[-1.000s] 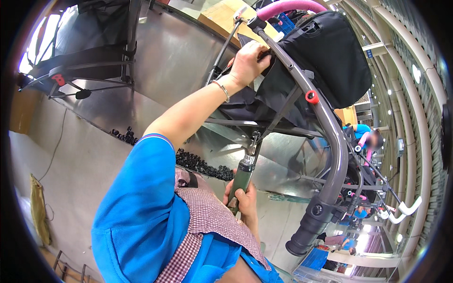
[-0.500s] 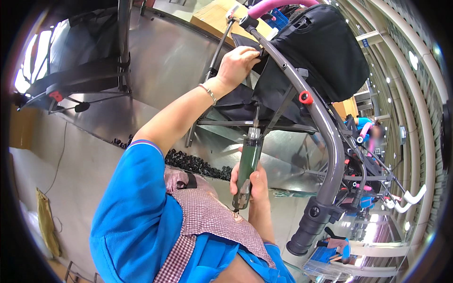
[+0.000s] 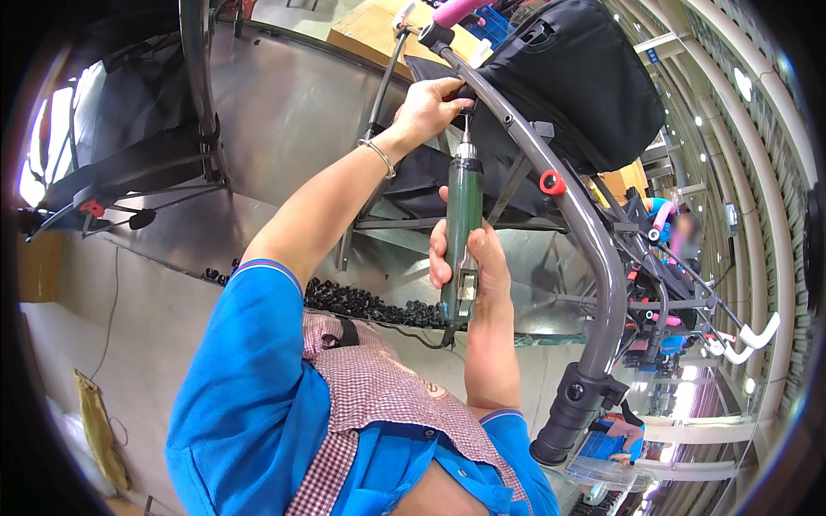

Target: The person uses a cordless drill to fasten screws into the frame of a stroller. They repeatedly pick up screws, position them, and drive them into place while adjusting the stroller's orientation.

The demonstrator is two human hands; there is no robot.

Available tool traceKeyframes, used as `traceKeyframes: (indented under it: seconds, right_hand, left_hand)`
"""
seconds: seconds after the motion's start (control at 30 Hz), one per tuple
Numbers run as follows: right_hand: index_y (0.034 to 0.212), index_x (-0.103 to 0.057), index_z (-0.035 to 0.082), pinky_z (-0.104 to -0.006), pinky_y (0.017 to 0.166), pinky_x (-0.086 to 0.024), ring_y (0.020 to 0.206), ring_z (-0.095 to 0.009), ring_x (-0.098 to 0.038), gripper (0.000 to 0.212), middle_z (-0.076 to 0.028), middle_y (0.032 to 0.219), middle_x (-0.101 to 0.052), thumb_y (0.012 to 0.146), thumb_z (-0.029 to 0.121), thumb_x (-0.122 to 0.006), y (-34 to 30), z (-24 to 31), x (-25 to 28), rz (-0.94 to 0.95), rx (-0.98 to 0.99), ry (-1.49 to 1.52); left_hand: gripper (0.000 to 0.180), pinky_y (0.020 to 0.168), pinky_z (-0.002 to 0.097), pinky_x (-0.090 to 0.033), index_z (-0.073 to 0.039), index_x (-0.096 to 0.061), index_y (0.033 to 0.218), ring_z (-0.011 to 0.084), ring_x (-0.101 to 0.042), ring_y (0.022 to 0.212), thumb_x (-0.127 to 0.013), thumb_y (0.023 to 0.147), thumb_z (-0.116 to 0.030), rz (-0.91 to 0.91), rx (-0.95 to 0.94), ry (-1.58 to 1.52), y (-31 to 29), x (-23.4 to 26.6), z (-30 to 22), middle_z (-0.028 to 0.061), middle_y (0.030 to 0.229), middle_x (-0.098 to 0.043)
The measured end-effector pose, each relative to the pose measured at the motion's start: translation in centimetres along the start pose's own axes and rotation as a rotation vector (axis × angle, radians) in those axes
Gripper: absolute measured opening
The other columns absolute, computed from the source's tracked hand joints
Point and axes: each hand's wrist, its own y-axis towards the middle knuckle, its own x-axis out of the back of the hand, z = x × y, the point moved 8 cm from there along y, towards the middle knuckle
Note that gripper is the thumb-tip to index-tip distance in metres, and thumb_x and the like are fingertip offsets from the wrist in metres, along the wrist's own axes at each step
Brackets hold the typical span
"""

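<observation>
My right hand (image 3: 480,251) is wrapped round a green electric screwdriver (image 3: 465,196), which points away from me. Its bit reaches up to just under the fingertips of my left hand (image 3: 428,110). Those fingers are pinched at the inner side of the grey stroller frame tube (image 3: 525,138), beside the black fabric. What lies between them is mostly hidden; a small dark part shows at the tips. The stroller's black fabric seat part (image 3: 585,86) hangs beyond the tube, and a red ring button (image 3: 551,182) sits on the tube.
A metal-topped bench (image 3: 288,112) lies under the stroller. Many small black parts (image 3: 370,303) are heaped along its near edge. Another dark stroller (image 3: 129,129) stands at left. A cardboard box (image 3: 366,30) is at the back. Further strollers and a person (image 3: 684,236) are at right.
My right hand has raised the screwdriver away from me, bringing its bit up to my left fingertips. My left hand stays pinched at the tube. The whole view has shifted slightly.
</observation>
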Motion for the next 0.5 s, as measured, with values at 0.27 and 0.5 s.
traceKeyframes:
  seconds: [0.27, 0.5]
  right_hand:
    - [0.137, -0.036, 0.002, -0.0321, 0.046, -0.053, 0.054, -0.019, -0.062, 0.082, -0.011, 0.079, -0.058, 0.079, 0.041, -0.079, 1.6, 0.0, 0.7, -0.076, -0.056, 0.028]
    - [0.14, -0.038, -0.001, -0.0299, 0.045, -0.051, 0.055, -0.018, -0.061, 0.082, -0.013, 0.081, -0.06, 0.084, 0.046, -0.073, 2.3, 0.5, 1.2, -0.103, -0.085, -0.031]
  left_hand:
    - [0.034, 0.076, 0.0299, -0.055, 0.0, -0.067, 0.112, 0.0258, -0.072, 0.086, -0.069, 0.078, -0.002, -0.186, -0.129, 0.197, -1.8, 1.0, -3.1, 0.0189, 0.094, -0.071]
    - [0.038, 0.077, 0.0304, -0.054, -0.002, -0.065, 0.116, 0.0226, -0.071, 0.081, -0.068, 0.078, -0.001, -0.122, -0.11, 0.174, -1.8, 0.9, -2.6, 0.0154, 0.088, -0.072]
